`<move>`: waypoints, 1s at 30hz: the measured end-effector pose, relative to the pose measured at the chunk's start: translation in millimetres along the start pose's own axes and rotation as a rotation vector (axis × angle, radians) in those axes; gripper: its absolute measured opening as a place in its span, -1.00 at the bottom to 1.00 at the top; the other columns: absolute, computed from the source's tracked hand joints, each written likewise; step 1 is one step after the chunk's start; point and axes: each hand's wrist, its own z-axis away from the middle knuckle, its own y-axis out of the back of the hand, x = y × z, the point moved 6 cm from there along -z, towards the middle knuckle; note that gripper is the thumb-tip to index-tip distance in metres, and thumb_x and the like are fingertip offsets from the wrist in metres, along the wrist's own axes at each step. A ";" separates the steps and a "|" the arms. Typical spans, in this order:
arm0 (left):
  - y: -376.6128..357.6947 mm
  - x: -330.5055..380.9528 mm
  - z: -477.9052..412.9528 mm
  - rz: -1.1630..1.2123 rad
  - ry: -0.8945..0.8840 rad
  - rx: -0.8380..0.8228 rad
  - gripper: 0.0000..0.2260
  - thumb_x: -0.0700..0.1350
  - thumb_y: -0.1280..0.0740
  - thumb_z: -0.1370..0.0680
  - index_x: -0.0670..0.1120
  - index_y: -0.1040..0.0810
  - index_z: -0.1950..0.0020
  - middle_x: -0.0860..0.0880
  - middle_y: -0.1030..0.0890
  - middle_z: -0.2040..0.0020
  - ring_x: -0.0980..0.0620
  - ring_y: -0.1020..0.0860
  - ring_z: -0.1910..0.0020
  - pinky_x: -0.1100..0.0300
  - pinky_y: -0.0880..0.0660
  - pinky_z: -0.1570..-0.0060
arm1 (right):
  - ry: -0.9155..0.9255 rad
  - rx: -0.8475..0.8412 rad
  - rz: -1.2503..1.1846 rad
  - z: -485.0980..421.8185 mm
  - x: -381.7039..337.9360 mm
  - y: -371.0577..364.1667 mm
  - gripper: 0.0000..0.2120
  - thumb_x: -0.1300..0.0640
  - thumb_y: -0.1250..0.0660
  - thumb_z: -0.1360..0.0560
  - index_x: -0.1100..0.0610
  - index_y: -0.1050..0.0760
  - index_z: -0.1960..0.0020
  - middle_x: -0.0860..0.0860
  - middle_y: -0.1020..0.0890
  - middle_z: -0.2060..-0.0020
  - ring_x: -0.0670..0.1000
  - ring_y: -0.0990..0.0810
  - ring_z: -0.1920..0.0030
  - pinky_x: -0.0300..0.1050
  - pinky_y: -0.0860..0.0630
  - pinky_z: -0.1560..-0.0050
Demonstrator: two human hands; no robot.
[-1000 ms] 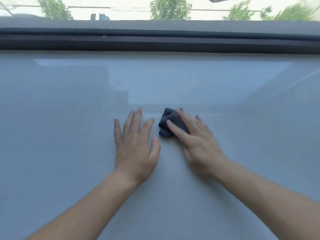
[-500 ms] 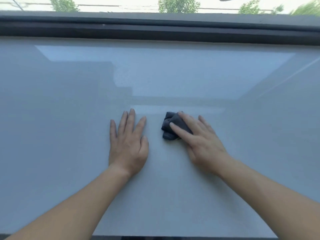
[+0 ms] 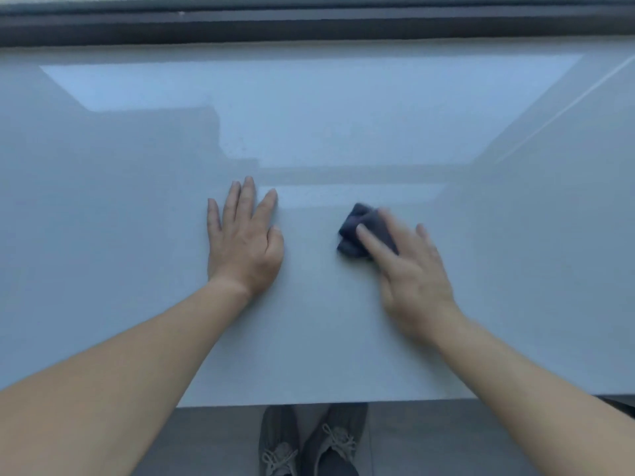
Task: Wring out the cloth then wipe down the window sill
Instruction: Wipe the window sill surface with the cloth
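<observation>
A small dark grey cloth (image 3: 354, 231), bunched up, lies on the wide pale glossy window sill (image 3: 137, 201). My right hand (image 3: 409, 269) presses flat on the cloth's right half, with the fingers spread over it and blurred by motion. My left hand (image 3: 242, 242) rests palm down on the sill, fingers slightly apart, holding nothing, about a hand's width left of the cloth.
The dark window frame (image 3: 309, 25) runs along the far edge of the sill. The sill's near edge (image 3: 309, 401) crosses the lower part of the view, with grey floor and my two grey shoes (image 3: 309, 441) below it.
My right hand has slid the cloth to the right, away from my left hand. The view has tilted down, so the sill's near edge and my shoes now show.
</observation>
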 end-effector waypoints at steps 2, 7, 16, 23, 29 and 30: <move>-1.2 0.3 0.5 -0.014 -0.007 0.005 -0.40 0.07 -0.02 -0.52 0.04 -0.16 -0.58 -0.05 0.02 -0.63 0.03 0.13 -0.60 -0.11 0.28 -0.52 | -0.202 0.069 -0.040 -5.4 4.3 2.1 -0.30 0.38 -0.20 -0.41 0.00 -0.31 -0.51 0.12 -0.17 -0.56 0.09 -0.12 -0.56 0.22 0.01 -0.53; -4.0 0.6 2.0 -0.065 -0.028 -0.005 -0.46 0.10 -0.06 -0.58 0.10 -0.12 -0.58 -0.08 0.05 -0.63 -0.01 0.16 -0.59 -0.15 0.28 -0.51 | 0.184 -0.059 0.008 75.1 -83.0 -26.1 -0.32 0.25 -0.24 -0.40 0.00 -0.32 -0.51 0.13 -0.17 -0.57 0.15 -0.13 -0.56 0.22 -0.08 -0.52; 5.1 2.1 29.1 0.102 -0.162 0.034 -0.54 0.06 -0.10 -0.57 0.02 -0.37 -0.46 -0.10 -0.17 -0.59 -0.04 -0.03 -0.59 -0.17 0.28 -0.51 | -0.221 0.114 -0.021 82.7 -45.4 -9.0 -0.29 0.40 -0.24 -0.40 0.04 -0.31 -0.51 0.14 -0.18 -0.54 0.14 -0.15 -0.55 0.25 -0.06 -0.52; -1.2 9.1 70.1 0.168 -0.252 0.021 -0.55 -0.01 -0.17 -0.51 -0.06 -0.45 -0.39 -0.12 -0.30 -0.52 -0.08 -0.15 -0.56 -0.12 0.13 -0.54 | 0.239 -0.122 0.025 151.5 -93.9 -27.0 -0.33 0.27 -0.20 -0.39 -0.01 -0.34 -0.49 0.10 -0.19 -0.56 0.14 -0.19 -0.55 0.20 -0.12 -0.52; -4.0 17.0 71.1 0.210 -0.245 0.042 -0.58 -0.09 -0.23 -0.50 -0.09 -0.46 -0.36 -0.15 -0.33 -0.49 -0.11 -0.21 -0.53 -0.14 0.07 -0.53 | -0.327 0.142 -0.025 127.0 -21.5 3.6 -0.35 0.38 -0.20 -0.46 0.05 -0.31 -0.52 0.14 -0.18 -0.55 0.12 -0.13 -0.56 0.28 -0.07 -0.51; -4.5 20.6 70.1 0.207 -0.247 0.043 -0.58 -0.08 -0.22 -0.50 -0.09 -0.46 -0.36 -0.15 -0.33 -0.48 -0.11 -0.21 -0.53 -0.14 0.07 -0.54 | -0.317 0.149 -0.022 130.6 -29.7 -0.5 -0.35 0.37 -0.20 -0.46 0.06 -0.31 -0.52 0.14 -0.17 -0.56 0.12 -0.11 -0.57 0.27 -0.08 -0.51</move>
